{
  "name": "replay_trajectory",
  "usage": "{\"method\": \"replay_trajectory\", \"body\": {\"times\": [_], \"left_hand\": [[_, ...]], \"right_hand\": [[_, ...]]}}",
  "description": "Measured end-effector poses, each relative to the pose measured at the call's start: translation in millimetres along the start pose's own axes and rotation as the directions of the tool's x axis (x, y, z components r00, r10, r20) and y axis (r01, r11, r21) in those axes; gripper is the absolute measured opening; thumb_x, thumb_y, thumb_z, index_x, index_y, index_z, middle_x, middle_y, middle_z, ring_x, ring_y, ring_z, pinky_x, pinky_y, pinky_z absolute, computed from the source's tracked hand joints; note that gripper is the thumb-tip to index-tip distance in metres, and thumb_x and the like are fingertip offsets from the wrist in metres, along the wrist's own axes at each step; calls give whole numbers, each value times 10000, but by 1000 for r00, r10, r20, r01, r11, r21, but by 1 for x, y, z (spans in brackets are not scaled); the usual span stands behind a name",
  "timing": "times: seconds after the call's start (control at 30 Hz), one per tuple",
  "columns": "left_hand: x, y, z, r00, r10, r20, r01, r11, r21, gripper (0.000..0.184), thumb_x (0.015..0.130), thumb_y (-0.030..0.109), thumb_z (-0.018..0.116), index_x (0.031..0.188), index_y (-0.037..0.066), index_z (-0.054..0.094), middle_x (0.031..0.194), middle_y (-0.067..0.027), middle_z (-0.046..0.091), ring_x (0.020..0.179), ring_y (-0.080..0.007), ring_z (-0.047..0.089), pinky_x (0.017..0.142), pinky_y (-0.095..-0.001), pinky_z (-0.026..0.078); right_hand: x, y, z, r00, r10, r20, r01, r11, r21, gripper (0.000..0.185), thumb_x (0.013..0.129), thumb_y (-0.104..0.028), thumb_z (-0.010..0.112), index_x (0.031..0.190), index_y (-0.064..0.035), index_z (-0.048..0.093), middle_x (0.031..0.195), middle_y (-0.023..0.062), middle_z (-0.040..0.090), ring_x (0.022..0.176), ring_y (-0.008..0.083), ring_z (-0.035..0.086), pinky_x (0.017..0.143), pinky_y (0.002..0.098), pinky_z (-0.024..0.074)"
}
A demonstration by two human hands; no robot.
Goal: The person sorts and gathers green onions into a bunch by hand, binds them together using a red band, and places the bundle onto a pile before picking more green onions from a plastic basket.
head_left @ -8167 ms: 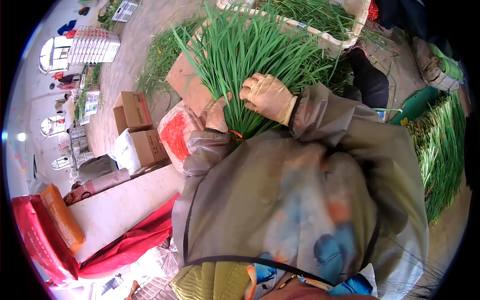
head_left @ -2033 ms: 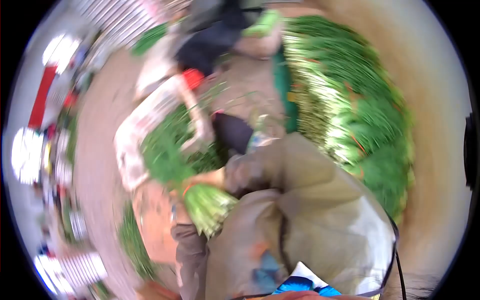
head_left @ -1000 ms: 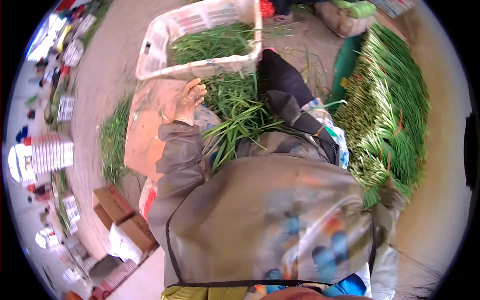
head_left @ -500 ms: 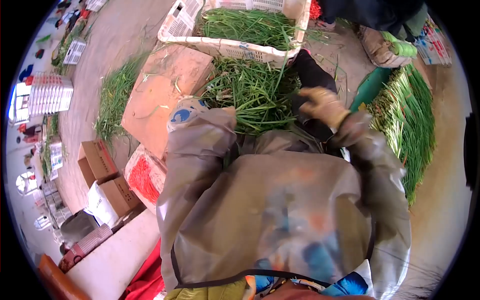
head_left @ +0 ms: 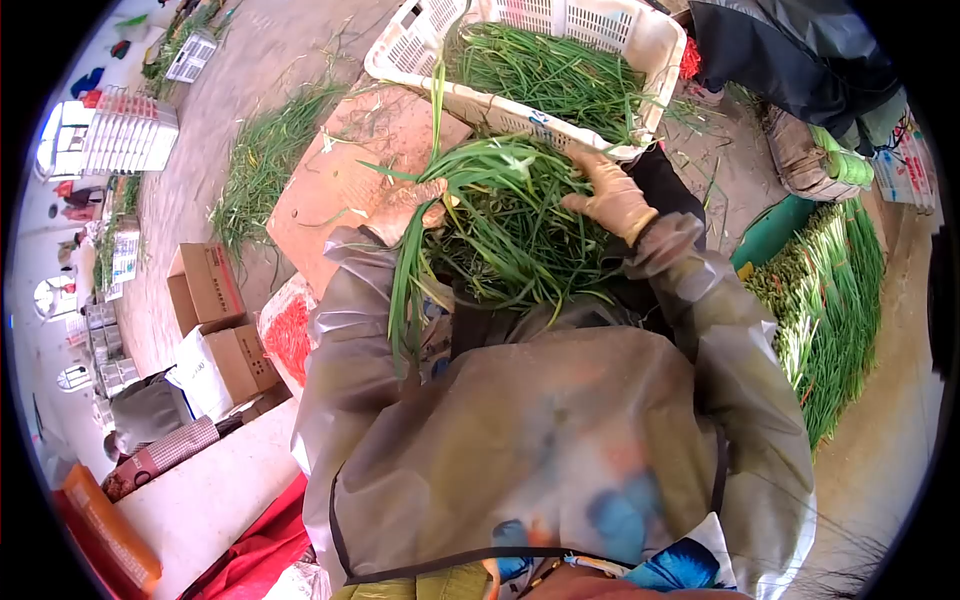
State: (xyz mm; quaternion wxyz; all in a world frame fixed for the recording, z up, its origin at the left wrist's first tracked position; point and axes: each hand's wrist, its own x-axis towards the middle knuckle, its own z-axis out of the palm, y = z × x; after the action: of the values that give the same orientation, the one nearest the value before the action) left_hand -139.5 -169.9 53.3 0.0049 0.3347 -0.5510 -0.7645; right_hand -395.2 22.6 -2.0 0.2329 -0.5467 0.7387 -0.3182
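Observation:
A loose heap of long green chives [head_left: 520, 235] lies in front of my lap, below a white plastic crate [head_left: 460, 97]. My left hand [head_left: 408, 208], gloved, is closed on a bunch of chives at the heap's left side; leaves hide part of it. Some of those leaves stick up past the crate's rim, while others hang down over my sleeve. At the heap's right edge is my right hand [head_left: 612, 200] in a tan glove, its thumb and fingers apart, just below the crate's rim. More chives [head_left: 550, 75] fill the bottom of the crate.
A wooden board [head_left: 325, 190] lies to the left, with scattered greens [head_left: 260, 160] beyond it. Tied chive bundles [head_left: 835, 310] are stacked at right. Cardboard boxes [head_left: 210, 290] and red ties [head_left: 288, 335] sit left. Another person's dark clothing [head_left: 790, 60] shows at upper right.
My left hand has come up with a bunch of chives. My right hand has moved in from the right to the heap's edge. The view has shifted slightly.

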Motion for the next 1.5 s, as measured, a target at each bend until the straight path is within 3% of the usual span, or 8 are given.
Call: {"method": "replay_trajectory", "body": {"times": [0.2,0.37,0.63,0.7,0.77,1.13,1.33,1.5], "left_hand": [[-41,51,33,972,-40,229,36,999,22,371,851,345,581,844,-26,605,525,-14,483,448,-71,400,400,-211,260],[-37,36,-7,983,179,37,-180,983,23,278,854,262,590,842,-14,620,554,-12,518,461,-73,435,392,-205,293],[-8,-6,-40,977,173,-127,-159,981,114,167,809,171,647,923,51,627,670,-7,602,560,-107,535,485,-231,401],[9,-38,-45,973,88,-214,84,725,683,301,815,195,621,1070,40,577,811,-64,636,715,-173,592,645,-305,470],[-3,-52,-21,997,41,-65,35,517,855,490,781,260,621,1195,43,475,1000,-150,604,875,-264,579,763,-355,448],[-25,-61,10,650,720,-243,-44,354,934,395,744,187,634,1117,102,535,971,-160,608,911,-333,572,812,-414,445],[-18,-79,78,995,-93,-23,46,252,967,320,788,294,581,1069,142,581,1041,-124,580,982,-296,550,831,-385,448],[-25,-119,53,993,-102,-67,98,347,933,201,777,255,564,905,116,631,890,-102,618,890,-277,581,774,-376,465]], "right_hand": [[47,-35,43,967,-245,75,247,969,-24,764,641,-299,764,1291,-129,401,1146,156,528,1053,319,505,920,366,395],[47,-49,36,883,-155,443,-227,686,692,370,773,-188,686,1102,-59,580,874,67,650,802,132,585,756,291,457],[66,-38,4,803,-146,578,-482,412,773,284,833,-135,607,1059,33,564,748,59,596,652,142,577,622,250,482],[59,-38,12,828,187,528,-377,884,278,447,780,-251,665,1121,8,537,875,140,607,852,226,581,735,344,487],[60,-25,25,759,478,441,-83,744,-663,497,738,-309,684,1118,-21,546,946,168,602,959,266,556,804,355,462],[7,91,25,971,222,90,-233,963,135,283,786,-217,637,1027,-71,613,835,103,642,750,184,608,699,284,475],[2,80,16,959,284,17,-276,913,300,246,808,-175,611,1039,-93,621,806,75,629,696,127,562,667,257,453],[4,89,-12,909,412,60,-347,670,656,205,873,-130,539,1019,-1,605,866,28,607,744,104,557,681,227,450]]}}
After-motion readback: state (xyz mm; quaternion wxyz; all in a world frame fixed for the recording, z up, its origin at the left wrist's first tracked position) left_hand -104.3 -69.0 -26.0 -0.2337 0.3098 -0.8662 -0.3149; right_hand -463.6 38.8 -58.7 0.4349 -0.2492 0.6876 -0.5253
